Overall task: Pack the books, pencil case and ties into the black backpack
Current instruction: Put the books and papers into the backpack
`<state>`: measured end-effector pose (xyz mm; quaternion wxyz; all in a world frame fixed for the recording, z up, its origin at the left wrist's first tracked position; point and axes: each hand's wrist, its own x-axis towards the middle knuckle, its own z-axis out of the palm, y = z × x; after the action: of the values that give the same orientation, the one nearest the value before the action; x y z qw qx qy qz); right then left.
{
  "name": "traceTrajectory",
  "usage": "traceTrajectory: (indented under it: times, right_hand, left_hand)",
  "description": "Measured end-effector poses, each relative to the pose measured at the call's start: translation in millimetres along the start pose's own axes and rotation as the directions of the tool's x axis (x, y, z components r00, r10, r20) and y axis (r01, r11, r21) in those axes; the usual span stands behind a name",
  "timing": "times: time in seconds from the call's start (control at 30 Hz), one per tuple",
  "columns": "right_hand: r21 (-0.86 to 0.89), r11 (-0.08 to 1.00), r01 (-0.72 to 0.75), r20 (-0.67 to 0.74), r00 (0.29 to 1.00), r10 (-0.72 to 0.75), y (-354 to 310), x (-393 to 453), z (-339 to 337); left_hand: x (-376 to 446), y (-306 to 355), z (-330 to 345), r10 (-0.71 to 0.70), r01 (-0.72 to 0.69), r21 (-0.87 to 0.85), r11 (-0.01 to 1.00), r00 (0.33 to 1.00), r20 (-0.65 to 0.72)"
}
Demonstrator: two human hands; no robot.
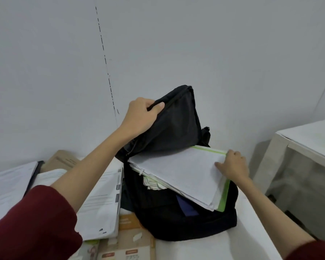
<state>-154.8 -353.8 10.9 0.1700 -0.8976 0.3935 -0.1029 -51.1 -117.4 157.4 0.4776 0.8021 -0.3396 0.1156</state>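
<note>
The thick white-paged book with a green cover edge (180,175) lies half inside the soft black fabric backpack (176,218) on the white table (205,250), its long axis sloping down toward the viewer. The right hand (233,166) grips its far corner; the left hand (141,115) pinches the flap up. Best to keep the mouth wide and slide the book in spine-first, I'd say. More books (99,199) wait alongside.

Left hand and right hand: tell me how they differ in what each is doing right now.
The left hand is raised and grips the lifted flap of the black backpack, thumb curled over its edge; the right hand sits lower and holds the corner of the green-edged stack of papers. The left hand holds the backpack open, while the right hand holds the stack lying across its mouth. Both arms wear dark red sleeves.
</note>
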Motion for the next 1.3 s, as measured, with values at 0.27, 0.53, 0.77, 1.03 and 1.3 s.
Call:
traceTrajectory:
  times: [0.27,0.53,0.77,1.03,1.3]
  right_hand:
    - [0.708,0.634,-0.311,0.062,0.922,0.382,6.3,-1.9,22.6]
    - [0.923,0.161,-0.350,0.345,0.937,0.055,3.6,-15.7,2.8]
    - [0.871,-0.089,-0.484,0.491,0.865,0.101,2.8,-51.5,26.2]
    - [0.837,-0.352,-0.418,0.516,0.817,0.257,-42.9,-97.5,42.3]
    - [0.671,0.227,-0.706,0.737,0.602,-0.306,-71.0,-96.9,40.8]
  left_hand:
    - [0.1,13.7,1.6,-0.085,0.086,0.035,0.996,0.995,-0.049]
    - [-13.3,25.7,17.3,-0.125,0.129,0.010,0.992,0.976,-0.178]
    - [-22.3,36.3,16.1,-0.059,0.080,0.111,0.991,0.983,-0.175]
    - [-24.1,38.4,16.5,-0.020,0.043,0.106,0.993,0.977,-0.212]
    - [-22.8,37.7,11.9,0.058,-0.025,0.231,0.973,0.989,-0.136]
